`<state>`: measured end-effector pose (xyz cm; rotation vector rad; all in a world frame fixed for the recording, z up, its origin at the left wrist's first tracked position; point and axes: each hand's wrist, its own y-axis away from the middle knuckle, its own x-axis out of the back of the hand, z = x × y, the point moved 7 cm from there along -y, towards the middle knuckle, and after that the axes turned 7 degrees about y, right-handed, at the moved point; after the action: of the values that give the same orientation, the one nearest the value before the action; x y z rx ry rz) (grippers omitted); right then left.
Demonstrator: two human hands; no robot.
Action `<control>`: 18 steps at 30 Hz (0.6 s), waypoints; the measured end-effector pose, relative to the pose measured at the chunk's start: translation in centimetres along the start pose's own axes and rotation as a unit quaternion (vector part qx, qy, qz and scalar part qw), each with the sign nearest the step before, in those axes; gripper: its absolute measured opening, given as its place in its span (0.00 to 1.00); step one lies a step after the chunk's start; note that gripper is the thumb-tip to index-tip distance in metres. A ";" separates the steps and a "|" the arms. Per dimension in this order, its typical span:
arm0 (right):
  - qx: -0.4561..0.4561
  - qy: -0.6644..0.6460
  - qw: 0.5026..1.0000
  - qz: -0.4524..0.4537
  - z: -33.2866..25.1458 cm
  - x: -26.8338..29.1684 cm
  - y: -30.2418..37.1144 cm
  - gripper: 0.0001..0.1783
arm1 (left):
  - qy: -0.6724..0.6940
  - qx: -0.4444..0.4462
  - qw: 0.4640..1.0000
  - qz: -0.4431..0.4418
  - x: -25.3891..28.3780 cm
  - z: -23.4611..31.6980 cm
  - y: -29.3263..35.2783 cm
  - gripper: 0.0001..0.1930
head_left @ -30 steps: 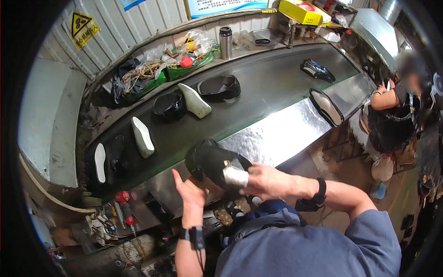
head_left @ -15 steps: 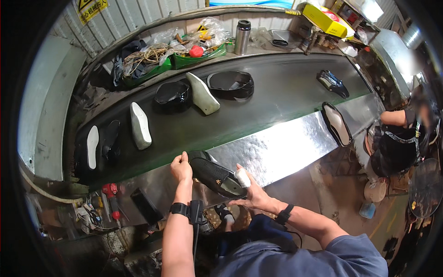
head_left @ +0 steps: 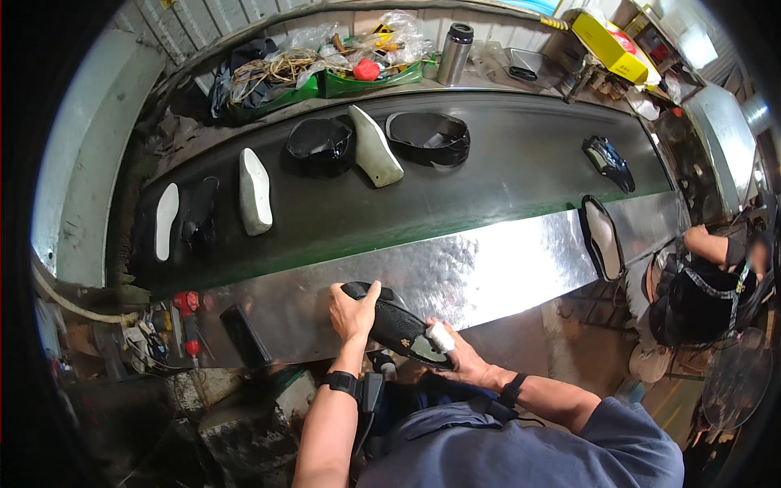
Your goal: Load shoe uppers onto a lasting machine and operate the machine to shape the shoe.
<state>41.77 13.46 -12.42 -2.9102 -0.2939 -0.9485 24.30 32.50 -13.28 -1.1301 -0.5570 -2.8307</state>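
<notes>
A black shoe (head_left: 394,319) with a small gold-coloured ornament is held between my two hands above the near metal ledge. My left hand (head_left: 355,315) is closed round one end of the shoe, its thumb on top. My right hand (head_left: 465,358) grips the opposite end near the opening, with a white wrapping on its thumb (head_left: 442,338). The pale green-grey inside of the shoe shows beside that thumb. Most of my right fingers are hidden under it.
Pale shoe lasts (head_left: 255,191) and black glossy pieces (head_left: 428,138) lie on the dark belt (head_left: 521,154). Another shoe (head_left: 602,237) rests on the metal ledge (head_left: 488,256) at right. A red tool (head_left: 188,317) and black box (head_left: 245,334) lie left; a person (head_left: 708,276) sits at right.
The shoe has turned in my hands, showing more of its side. My left hand has shifted from beside its end to wrap over it. The whole view has shifted slightly.
</notes>
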 end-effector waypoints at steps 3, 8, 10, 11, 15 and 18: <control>0.011 -0.006 1.000 -0.021 1.3 -0.3 -0.5 0.52 | -0.001 -0.013 0.999 0.038 -0.1 -0.3 -0.2 0.32; 0.008 -0.055 0.998 -0.016 1.3 -0.1 -1.9 0.50 | 0.072 0.017 0.995 0.071 0.1 -1.7 -1.3 0.21; 0.018 -0.073 0.997 -0.003 0.4 0.1 -2.2 0.46 | 0.112 0.024 0.989 0.093 1.2 -3.1 -1.3 0.20; 0.032 -0.075 0.997 -0.016 -0.4 0.0 -2.8 0.46 | 0.149 0.023 0.983 0.107 2.2 -3.8 -1.3 0.19; 0.108 -0.071 0.992 -0.004 -6.5 1.0 -4.8 0.47 | 0.216 0.061 0.961 0.161 9.6 -3.6 0.1 0.17; 0.118 -0.175 0.975 -0.068 -12.0 0.4 -6.7 0.48 | 0.205 0.059 0.954 0.209 17.5 -4.5 2.5 0.17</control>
<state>33.83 18.61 -2.50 -2.8438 -0.5876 -0.3705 8.95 30.19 -3.71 -0.5309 -0.3892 -2.5105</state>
